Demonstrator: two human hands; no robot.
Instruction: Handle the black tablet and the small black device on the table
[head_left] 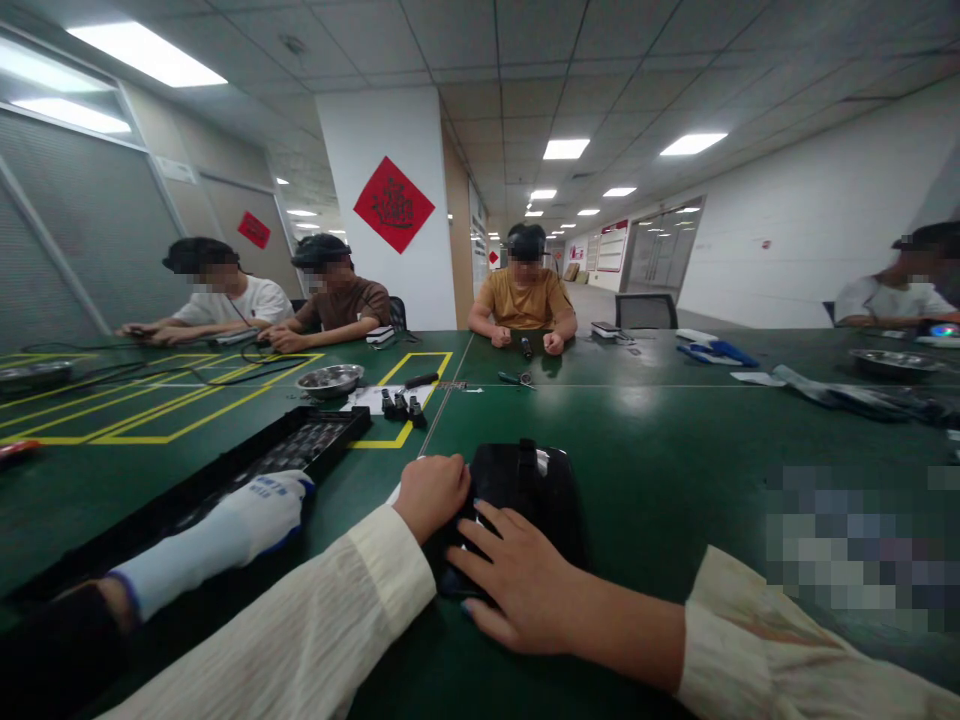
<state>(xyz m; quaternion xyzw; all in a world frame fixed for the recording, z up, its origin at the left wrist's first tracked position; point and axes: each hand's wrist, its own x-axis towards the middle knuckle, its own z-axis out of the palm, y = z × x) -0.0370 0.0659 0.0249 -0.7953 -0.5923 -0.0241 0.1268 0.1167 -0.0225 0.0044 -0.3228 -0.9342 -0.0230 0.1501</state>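
Black case (556, 508) touched by right hand (521, 575), fingers spread; left hand (431, 495) kinda curled alongside, hold can't be told.

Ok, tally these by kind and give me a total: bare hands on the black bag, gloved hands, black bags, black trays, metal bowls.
Bare hands on the bag, left hand and right hand: 2
Gloved hand: 1
Black bag: 1
Black tray: 1
Metal bowls: 3
Total: 8
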